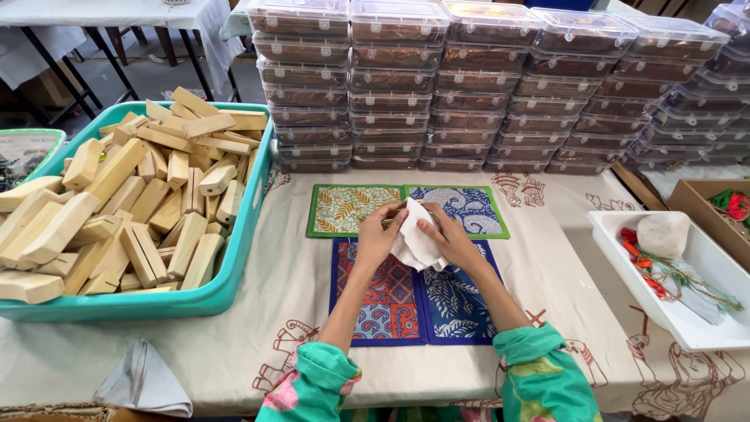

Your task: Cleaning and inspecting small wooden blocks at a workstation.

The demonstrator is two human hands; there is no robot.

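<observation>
Beyond the fingers, at the far edge of the table (258, 328), stacks of lidded boxes (469, 86) stand in rows, apparently packed already. Well off to the left of the hands, a teal tub (248, 227) is heaped with wooden blocks (133, 203), seemingly waiting their turn. Off to the right sits a white tray (707, 328) with cords and a pale lump. Under the hands lie four printed mats (406, 258), two beyond the fingertips, two nearer the sleeves. The left hand (377, 234) and right hand (447, 238) both pinch a white cloth (416, 242) between them; something thin seems wrapped inside, too hidden to name. Judging by this, wrapping is midway. A printed tablecloth covers the table; another draped table stands behind.
</observation>
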